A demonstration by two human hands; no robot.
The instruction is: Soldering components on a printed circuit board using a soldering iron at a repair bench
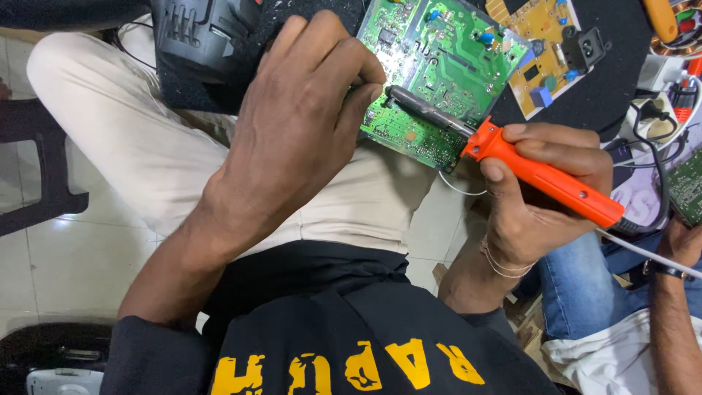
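Left hand rests curled on a green circuit board lying across the person's lap, fingertips pinched at its edge; right hand wraps an orange-handled soldering iron, its tip touching the board.

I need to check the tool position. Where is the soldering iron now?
In the head view, the soldering iron is right of centre, held in the right hand, its tip on the green board beside the left hand.
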